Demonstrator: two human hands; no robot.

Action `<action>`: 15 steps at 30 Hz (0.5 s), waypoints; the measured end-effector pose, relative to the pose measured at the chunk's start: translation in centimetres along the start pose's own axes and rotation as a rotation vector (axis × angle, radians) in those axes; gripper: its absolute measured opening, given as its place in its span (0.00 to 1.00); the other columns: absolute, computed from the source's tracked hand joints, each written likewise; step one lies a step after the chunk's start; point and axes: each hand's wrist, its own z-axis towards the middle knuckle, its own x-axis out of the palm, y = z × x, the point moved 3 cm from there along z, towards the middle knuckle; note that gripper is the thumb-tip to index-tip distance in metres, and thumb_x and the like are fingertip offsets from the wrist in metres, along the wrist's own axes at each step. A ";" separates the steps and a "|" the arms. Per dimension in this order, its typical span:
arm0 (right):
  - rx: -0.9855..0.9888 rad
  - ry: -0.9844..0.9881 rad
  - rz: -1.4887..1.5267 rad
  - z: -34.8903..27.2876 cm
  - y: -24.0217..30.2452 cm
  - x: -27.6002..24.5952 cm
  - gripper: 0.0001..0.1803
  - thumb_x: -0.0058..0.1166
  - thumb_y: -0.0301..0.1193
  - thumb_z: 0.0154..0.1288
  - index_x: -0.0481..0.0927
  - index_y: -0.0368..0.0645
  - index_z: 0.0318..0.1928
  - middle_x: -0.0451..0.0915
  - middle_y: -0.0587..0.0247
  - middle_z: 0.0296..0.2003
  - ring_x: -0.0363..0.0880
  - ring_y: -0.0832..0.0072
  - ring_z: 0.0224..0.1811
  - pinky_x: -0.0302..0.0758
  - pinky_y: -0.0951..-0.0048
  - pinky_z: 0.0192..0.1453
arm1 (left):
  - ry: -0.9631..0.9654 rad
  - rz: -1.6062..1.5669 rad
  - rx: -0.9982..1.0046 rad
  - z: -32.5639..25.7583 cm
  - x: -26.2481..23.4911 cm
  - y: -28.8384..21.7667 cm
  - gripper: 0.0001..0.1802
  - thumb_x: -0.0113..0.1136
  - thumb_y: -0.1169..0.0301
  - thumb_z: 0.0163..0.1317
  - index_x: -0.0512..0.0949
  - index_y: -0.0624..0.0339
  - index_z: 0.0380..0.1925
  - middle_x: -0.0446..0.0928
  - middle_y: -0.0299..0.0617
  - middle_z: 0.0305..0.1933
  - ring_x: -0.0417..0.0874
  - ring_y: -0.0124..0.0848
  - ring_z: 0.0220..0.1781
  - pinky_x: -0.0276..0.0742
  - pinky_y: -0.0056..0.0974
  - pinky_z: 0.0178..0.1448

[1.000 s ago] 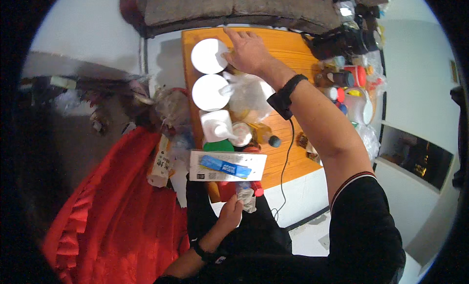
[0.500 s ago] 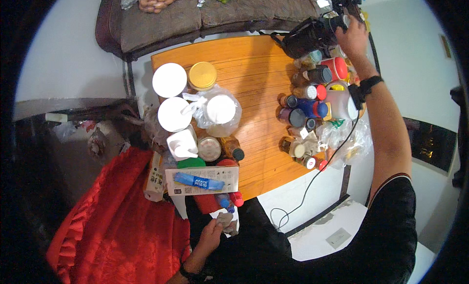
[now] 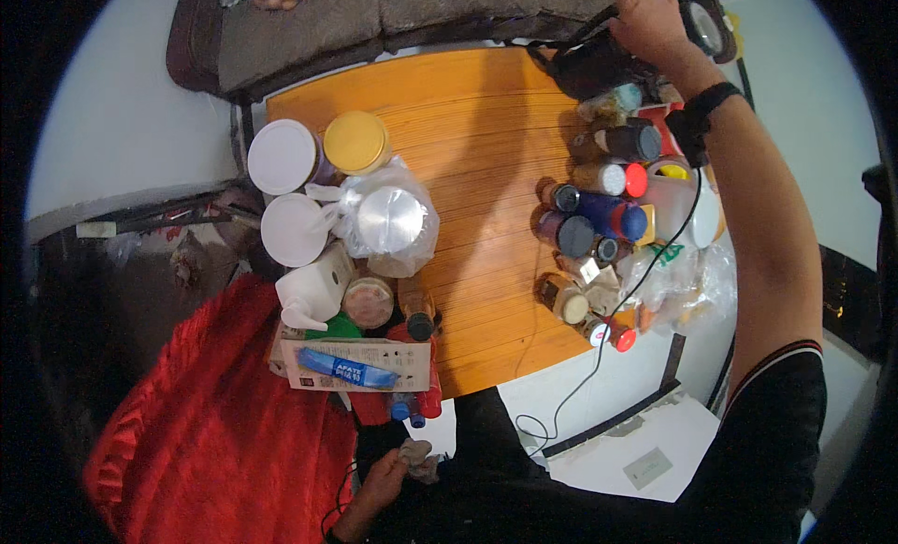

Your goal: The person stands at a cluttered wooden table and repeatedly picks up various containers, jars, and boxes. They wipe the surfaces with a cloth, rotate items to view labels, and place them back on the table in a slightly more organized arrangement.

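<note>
My left hand (image 3: 382, 480) is low in the picture, closed on a crumpled greyish cloth (image 3: 416, 455) just off the table's near edge. With the arm stretched far out, my right hand (image 3: 650, 25) is over a black bag (image 3: 599, 67) at the table's far right corner. Its fingers look apart, but the top edge of the picture cuts off their tips. Right beside that hand is a round pale lid (image 3: 702, 29). Below my right wrist stand a dark-capped jar (image 3: 641, 142) and a red container (image 3: 666, 123).
Jars and tubs, among them a white lid (image 3: 282, 158) and a yellow lid (image 3: 357, 142), crowd the left of the wooden table (image 3: 477, 217). A flat box (image 3: 402, 362) lies near the front. Bottles (image 3: 613, 217) line the right side. A black cable (image 3: 645, 287) hangs from my right wrist.
My right hand has moved up and left, away from the dark, round-ended item it was touching. The view has shifted slightly. My left hand keeps the cloth.
</note>
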 end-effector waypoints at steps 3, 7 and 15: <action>0.021 0.320 -0.123 2.1 0.2 3.0 0.30 0.62 0.39 0.69 0.75 0.37 0.67 0.80 0.47 0.65 0.76 0.46 0.71 0.66 0.43 0.78 | -0.025 -0.078 -0.012 0.4 0.3 2.5 0.24 0.42 0.63 0.85 0.78 0.66 0.66 0.84 0.45 0.60 0.83 0.37 0.61 0.75 0.43 0.71; -0.062 0.115 -0.246 2.2 -0.4 6.0 0.28 0.62 0.37 0.72 0.77 0.55 0.71 0.85 0.49 0.61 0.81 0.48 0.68 0.75 0.42 0.70 | -0.020 -0.051 0.057 0.9 0.2 4.2 0.23 0.43 0.63 0.86 0.79 0.65 0.67 0.84 0.43 0.60 0.83 0.35 0.63 0.75 0.42 0.73; -0.197 0.249 -0.280 1.7 2.7 5.6 0.22 0.58 0.25 0.74 0.82 0.53 0.65 0.88 0.57 0.55 0.80 0.55 0.68 0.73 0.49 0.74 | -0.043 -0.027 0.090 0.8 -0.3 3.2 0.23 0.45 0.72 0.82 0.75 0.65 0.71 0.82 0.46 0.65 0.82 0.37 0.66 0.75 0.44 0.74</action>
